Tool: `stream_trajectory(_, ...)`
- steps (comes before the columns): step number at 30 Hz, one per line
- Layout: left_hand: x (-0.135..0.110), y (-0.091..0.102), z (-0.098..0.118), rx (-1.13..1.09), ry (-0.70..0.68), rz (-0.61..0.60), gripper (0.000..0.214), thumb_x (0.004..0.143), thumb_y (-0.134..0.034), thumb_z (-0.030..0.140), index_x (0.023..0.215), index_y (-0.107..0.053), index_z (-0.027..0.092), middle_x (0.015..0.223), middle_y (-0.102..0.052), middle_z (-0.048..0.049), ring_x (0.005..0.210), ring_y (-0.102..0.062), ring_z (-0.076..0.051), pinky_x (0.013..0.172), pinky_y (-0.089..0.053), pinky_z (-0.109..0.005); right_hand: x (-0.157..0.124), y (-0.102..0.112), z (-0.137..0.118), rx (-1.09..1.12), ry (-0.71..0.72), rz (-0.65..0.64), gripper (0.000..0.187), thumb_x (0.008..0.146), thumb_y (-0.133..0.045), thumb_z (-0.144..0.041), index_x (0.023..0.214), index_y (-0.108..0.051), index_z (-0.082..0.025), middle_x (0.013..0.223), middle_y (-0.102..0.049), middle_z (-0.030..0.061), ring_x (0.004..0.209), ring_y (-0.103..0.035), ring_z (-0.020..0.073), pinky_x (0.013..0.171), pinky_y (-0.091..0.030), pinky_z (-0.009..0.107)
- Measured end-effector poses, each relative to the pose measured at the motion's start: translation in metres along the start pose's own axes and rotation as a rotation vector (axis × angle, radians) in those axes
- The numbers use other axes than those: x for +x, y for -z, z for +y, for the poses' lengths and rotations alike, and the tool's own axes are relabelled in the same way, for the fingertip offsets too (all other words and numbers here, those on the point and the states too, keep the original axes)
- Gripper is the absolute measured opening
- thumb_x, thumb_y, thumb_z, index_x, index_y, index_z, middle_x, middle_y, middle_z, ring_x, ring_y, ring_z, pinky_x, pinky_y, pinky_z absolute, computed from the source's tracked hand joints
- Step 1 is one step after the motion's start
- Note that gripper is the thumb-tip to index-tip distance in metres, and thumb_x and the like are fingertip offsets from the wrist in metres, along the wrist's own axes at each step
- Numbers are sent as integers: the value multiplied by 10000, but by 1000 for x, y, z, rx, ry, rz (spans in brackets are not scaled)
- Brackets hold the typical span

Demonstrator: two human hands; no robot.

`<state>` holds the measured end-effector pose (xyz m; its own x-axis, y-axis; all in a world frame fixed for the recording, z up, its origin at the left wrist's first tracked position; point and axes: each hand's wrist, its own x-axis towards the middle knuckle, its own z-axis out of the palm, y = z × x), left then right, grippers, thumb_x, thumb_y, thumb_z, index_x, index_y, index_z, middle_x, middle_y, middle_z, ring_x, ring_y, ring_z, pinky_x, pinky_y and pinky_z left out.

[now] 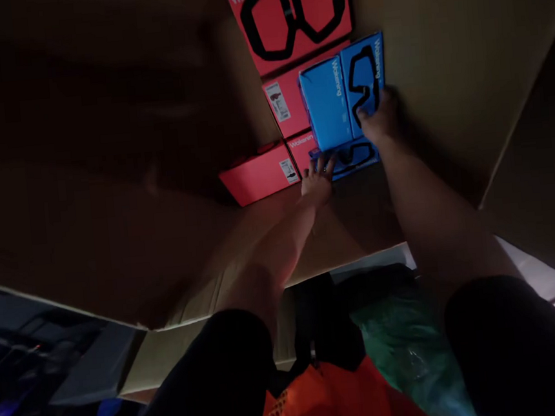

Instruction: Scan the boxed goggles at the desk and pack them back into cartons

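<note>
Inside a deep cardboard carton, my right hand (382, 121) grips the right edge of a blue goggles box (353, 75), its thumb over the printed front and its other fingers mostly hidden. Beside that printed face is a plain blue face (326, 110) marked "Wakening"; whether it belongs to the same box I cannot tell. My left hand (317, 177) rests with fingers spread on the left end of a lower blue goggles box (355, 156). Red goggles boxes sit close by: a large one (295, 22) at the top, another (290, 106) below it, and one (259, 174) to the left.
Tall cardboard walls (458, 56) surround the boxes, and the carton's near edge (350, 265) passes under my forearms. Below it are a green plastic bag (405, 339) and my orange vest (333, 397). Dark, blurred items lie outside at the lower left.
</note>
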<state>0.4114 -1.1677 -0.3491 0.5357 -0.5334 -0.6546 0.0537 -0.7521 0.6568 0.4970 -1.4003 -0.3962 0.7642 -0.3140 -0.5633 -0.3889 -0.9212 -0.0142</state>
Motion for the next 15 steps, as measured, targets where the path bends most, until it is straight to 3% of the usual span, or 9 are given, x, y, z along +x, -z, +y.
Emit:
stream_trajectory(3,21,-28,-11,75,83,10,775,1012,-474,20,1758,-349,188,1840,-240,-160,1718,-104,-421,1349,-120,-735,4,-4,-21,43,-150,37,829,1154,-210,-467,1563,-282,251,1619,-270,449,1536,-419,401,1168,-371,529)
stream_trajectory(6,26,-33,-18,157,39,-12,778,1029,-453,90,1778,-316,252,1860,-202,-113,1726,-83,-422,1372,-125,-701,1,2,-41,93,-230,68,808,1140,-462,-456,1619,-227,150,1636,-261,412,1530,-394,406,1220,-321,595)
stream_trajectory(8,26,-26,-21,200,-24,-42,791,1037,-453,121,1790,-273,287,1865,-191,-94,1717,-131,-436,1367,-211,-675,-3,9,-48,121,-248,60,812,1104,-598,-416,1616,-224,91,1643,-254,387,1546,-352,390,1252,-284,618)
stream_trajectory(11,16,-5,-23,231,-109,-78,826,1022,-520,123,1790,-271,298,1863,-186,-95,1691,-183,-478,1337,-279,-681,-7,18,-50,159,-251,34,768,1094,-628,-383,1595,-228,41,1640,-242,363,1568,-300,366,1272,-254,615)
stream_trajectory(15,-26,37,-43,195,-110,-81,979,908,-748,159,1775,-299,229,1835,-202,-199,1625,-288,-518,1293,-348,-694,-6,22,-46,192,-245,18,682,1113,-584,-370,1552,-247,28,1613,-262,365,1551,-329,342,1255,-277,593)
